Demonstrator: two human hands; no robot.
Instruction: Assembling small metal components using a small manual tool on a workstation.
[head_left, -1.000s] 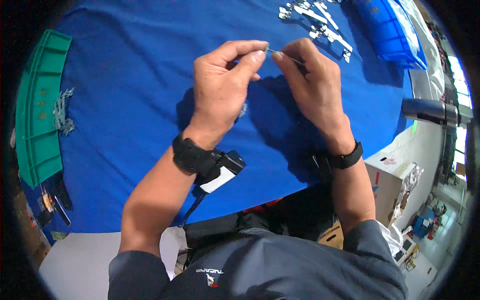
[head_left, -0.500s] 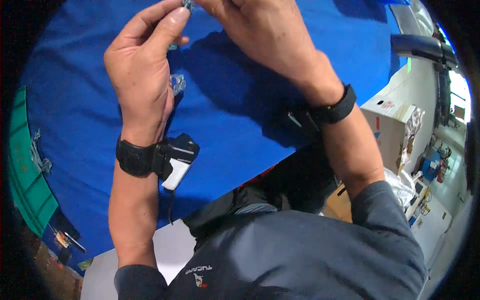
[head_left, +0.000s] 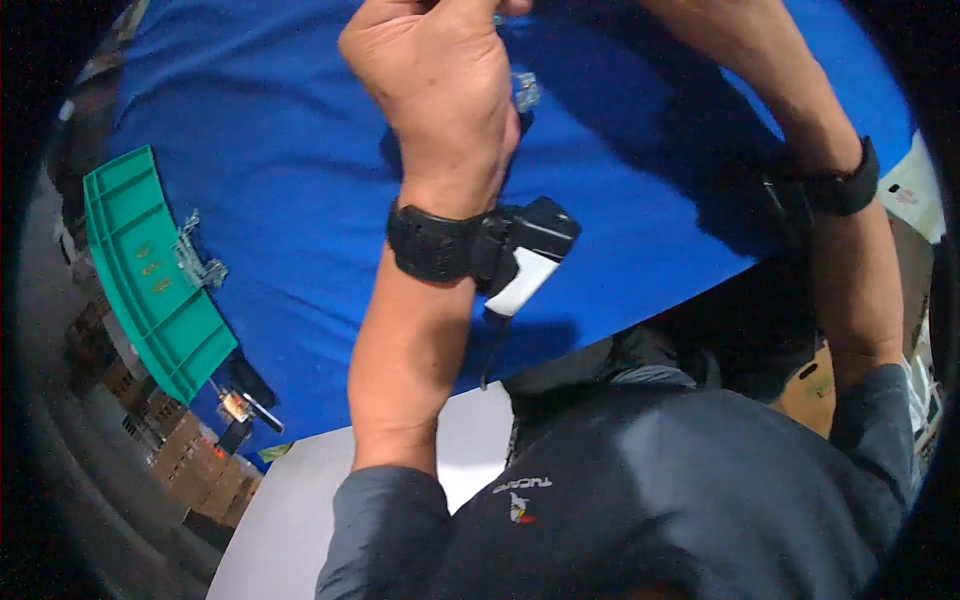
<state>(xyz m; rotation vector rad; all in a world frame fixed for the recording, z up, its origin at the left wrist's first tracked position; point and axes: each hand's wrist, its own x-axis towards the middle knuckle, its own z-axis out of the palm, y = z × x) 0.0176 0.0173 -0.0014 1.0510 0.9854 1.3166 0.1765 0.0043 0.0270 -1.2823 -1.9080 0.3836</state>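
At the top edge, my left hand (head_left: 440,90) is closed, its fingers curled and its fingertips cut off by the frame. What it holds, if anything, cannot be made out. My right hand (head_left: 700,20) is mostly beyond the top edge, so its fingers are hidden. A small clear, shiny piece (head_left: 526,92) lies on the blue cloth (head_left: 640,230) just right of my left hand. Near my left fingers a speck of teal shows. Both wrists wear black straps; a black and white device (head_left: 530,260) with a cable is on the left one.
A long green tray (head_left: 165,290) with ribbed sections, holding several small brass-coloured bits, lies at the left. Beside it on the cloth is a cluster of clear pieces (head_left: 198,255). Small tools (head_left: 245,408) lie at the near left corner. Cardboard boxes stand beyond both sides.
The view has swung left, showing more of the green tray. My hands appear farther right and higher. The small shiny piece pinched in my left fingers earlier is out of sight.
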